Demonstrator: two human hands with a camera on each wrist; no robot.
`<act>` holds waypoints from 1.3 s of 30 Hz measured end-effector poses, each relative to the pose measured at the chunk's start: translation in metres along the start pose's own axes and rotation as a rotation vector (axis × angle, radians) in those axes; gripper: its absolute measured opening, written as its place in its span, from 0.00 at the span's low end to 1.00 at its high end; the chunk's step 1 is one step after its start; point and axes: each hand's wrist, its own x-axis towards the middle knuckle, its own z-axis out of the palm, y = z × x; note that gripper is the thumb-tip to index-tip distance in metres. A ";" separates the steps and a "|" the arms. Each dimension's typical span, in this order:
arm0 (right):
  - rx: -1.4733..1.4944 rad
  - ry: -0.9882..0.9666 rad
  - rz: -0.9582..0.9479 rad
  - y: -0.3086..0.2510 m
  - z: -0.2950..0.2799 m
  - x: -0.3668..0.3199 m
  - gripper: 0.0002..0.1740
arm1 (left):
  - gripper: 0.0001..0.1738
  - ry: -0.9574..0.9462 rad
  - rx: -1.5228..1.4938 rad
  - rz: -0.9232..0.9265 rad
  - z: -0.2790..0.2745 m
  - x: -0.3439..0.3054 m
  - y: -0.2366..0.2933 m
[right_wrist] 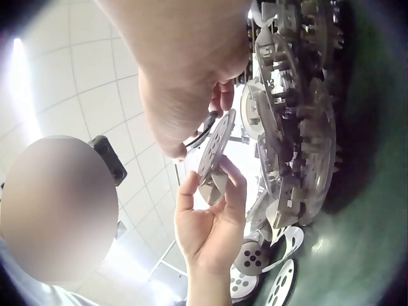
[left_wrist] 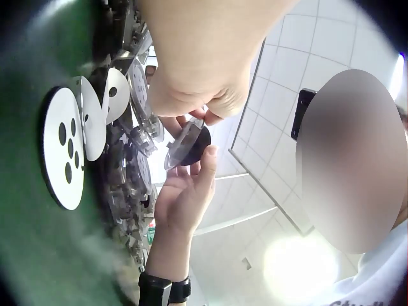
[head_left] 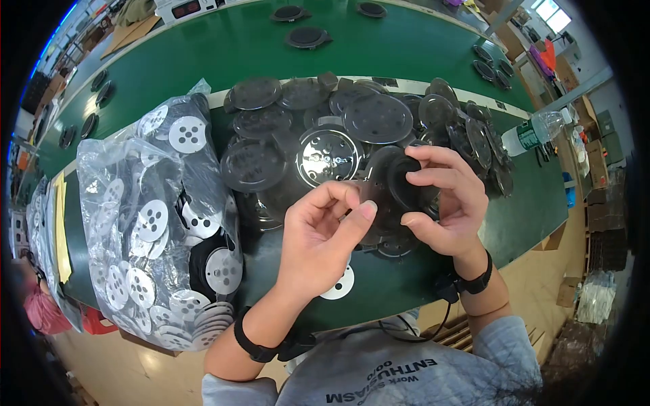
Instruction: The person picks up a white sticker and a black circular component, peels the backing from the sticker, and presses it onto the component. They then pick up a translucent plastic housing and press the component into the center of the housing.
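Observation:
Both hands hold a round translucent plastic cover (head_left: 380,186) up in front of the person. My left hand (head_left: 315,240) pinches its corner tab between thumb and fingertips. A black round pad (head_left: 405,184) lies against the cover's face, and my right hand (head_left: 450,196) grips it with curved fingers and thumb at its edge. In the right wrist view, a pale disc with holes (right_wrist: 217,143) shows on the cover's other side, beside the pad's dark edge. Below the hands, a white holed disc (head_left: 340,283) lies on the green table.
Behind the hands spreads a pile of translucent covers (head_left: 254,166). At left stands a clear plastic bag (head_left: 128,203) of white and black holed discs. A bottle (head_left: 535,133) lies at right. Several covers with black pads (head_left: 308,37) sit on the far green surface (head_left: 237,51).

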 end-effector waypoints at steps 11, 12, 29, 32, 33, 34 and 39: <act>0.282 -0.001 0.136 0.003 0.003 -0.002 0.14 | 0.07 -0.005 0.005 0.062 0.001 0.000 0.002; 0.263 -0.021 0.123 0.003 0.001 -0.002 0.14 | 0.07 -0.006 0.005 0.063 0.001 0.000 0.002; 0.264 -0.029 0.085 0.003 -0.001 0.000 0.15 | 0.09 0.007 0.060 0.100 0.002 -0.001 0.002; 0.251 -0.028 0.081 0.002 0.000 0.001 0.14 | 0.10 -0.006 0.039 0.102 0.002 0.000 0.001; 0.245 -0.027 0.080 0.002 0.000 0.001 0.14 | 0.10 -0.007 0.041 0.104 0.002 0.000 0.002; 0.248 -0.025 0.083 0.002 0.000 0.001 0.14 | 0.10 -0.006 0.043 0.104 0.003 0.000 0.003; 0.259 -0.022 0.098 0.002 0.001 0.000 0.14 | 0.10 -0.015 0.050 0.110 0.004 -0.001 0.005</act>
